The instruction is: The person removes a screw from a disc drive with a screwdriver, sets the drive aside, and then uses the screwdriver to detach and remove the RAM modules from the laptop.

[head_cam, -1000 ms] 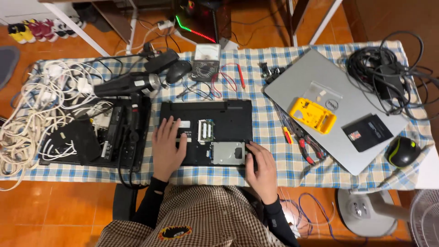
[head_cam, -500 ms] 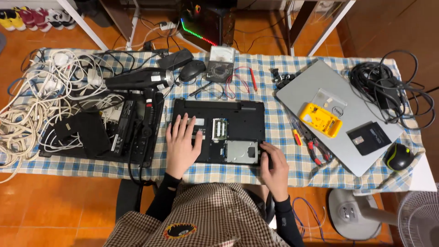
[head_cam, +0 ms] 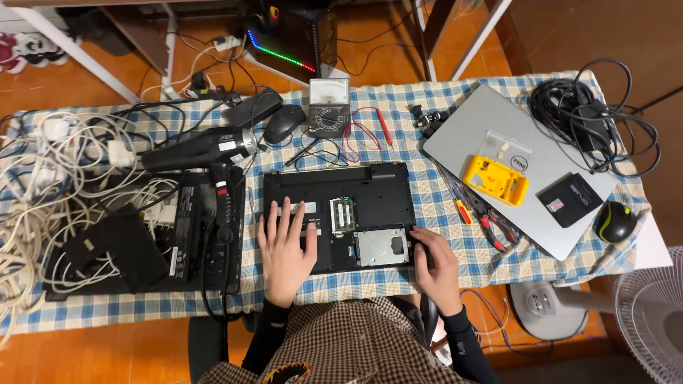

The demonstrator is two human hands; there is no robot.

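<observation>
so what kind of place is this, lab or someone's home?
Likely a home electronics repair bench, not a lab. An opened black laptop lies upside down on a checked tablecloth under both hands, with an analog multimeter and pliers nearby. Tangled cables and a floor fan suggest a room at home.

Matt blk plastic laptop base (head_cam: pixel 370 192); shiny metal drive (head_cam: pixel 382 247); checked cloth tablecloth (head_cam: pixel 441 220).
</observation>
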